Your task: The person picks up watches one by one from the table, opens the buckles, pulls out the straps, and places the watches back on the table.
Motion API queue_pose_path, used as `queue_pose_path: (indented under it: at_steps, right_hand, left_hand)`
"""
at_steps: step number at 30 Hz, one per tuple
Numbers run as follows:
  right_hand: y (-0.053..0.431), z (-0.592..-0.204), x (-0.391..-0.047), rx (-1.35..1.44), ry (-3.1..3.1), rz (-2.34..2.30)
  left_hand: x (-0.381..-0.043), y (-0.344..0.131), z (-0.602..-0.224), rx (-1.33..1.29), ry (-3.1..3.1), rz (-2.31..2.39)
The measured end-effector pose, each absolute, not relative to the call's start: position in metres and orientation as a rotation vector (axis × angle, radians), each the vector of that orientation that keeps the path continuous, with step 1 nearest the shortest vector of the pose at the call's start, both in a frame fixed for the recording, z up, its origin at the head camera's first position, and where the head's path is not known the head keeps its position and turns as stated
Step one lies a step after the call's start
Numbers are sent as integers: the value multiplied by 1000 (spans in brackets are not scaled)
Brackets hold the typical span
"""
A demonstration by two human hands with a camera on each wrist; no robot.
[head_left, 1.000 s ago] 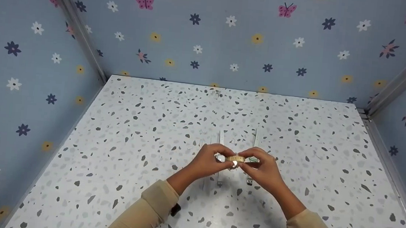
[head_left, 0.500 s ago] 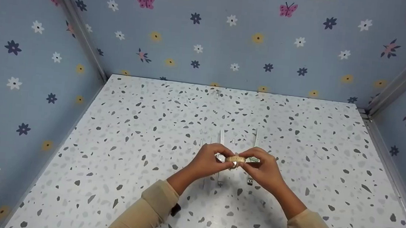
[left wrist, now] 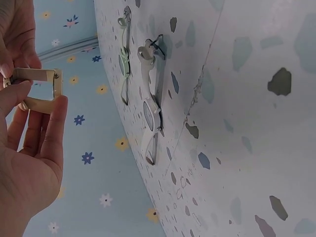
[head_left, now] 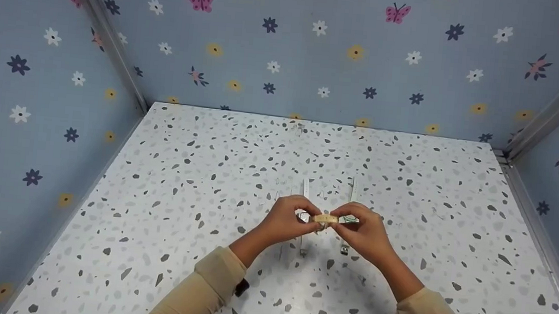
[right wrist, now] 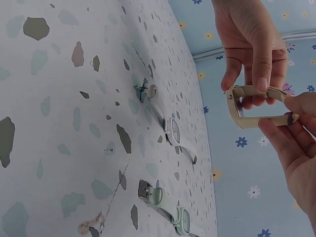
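Both hands meet at mid-table, above its surface, and pinch a cream-yellow wristwatch point(head_left: 325, 218) between thumbs and fingers. My left hand point(head_left: 284, 220) grips it from the left, my right hand point(head_left: 366, 233) from the right. In the right wrist view the strap of the wristwatch point(right wrist: 252, 122) bends into a loop, its squarish case toward the table. A dark band rings the strap near the right fingers. Behind the hands lie a white wristwatch point(right wrist: 173, 131) and a pale green wristwatch point(right wrist: 182, 220), both flat on the table and partly covered by the hands in the head view.
The speckled white table point(head_left: 207, 171) reaches back to a blue flowered wall point(head_left: 298, 52). Metal corner posts stand at left and right. A thin crack-like line point(left wrist: 202, 74) runs across the tabletop. Small black devices sit at both wrists.
The held wristwatch has tilted slightly, and the bright spot on its near lower side has faded from sight. Both hands stay almost in place.
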State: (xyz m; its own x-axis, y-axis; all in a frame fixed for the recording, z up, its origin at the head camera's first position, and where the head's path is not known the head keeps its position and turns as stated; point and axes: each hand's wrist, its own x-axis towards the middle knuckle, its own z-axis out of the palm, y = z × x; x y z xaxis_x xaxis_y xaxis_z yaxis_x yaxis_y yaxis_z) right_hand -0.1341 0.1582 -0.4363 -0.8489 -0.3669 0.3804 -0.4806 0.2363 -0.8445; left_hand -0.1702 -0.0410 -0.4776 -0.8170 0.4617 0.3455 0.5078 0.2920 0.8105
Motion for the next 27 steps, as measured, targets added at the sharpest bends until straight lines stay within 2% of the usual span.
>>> queue_pose_path:
  at_steps: [27]
  right_hand:
    - [161, -435, -134, 766, -2375, 1743]
  left_hand:
    - [-172, -46, -479, -878, -2520, -1618]
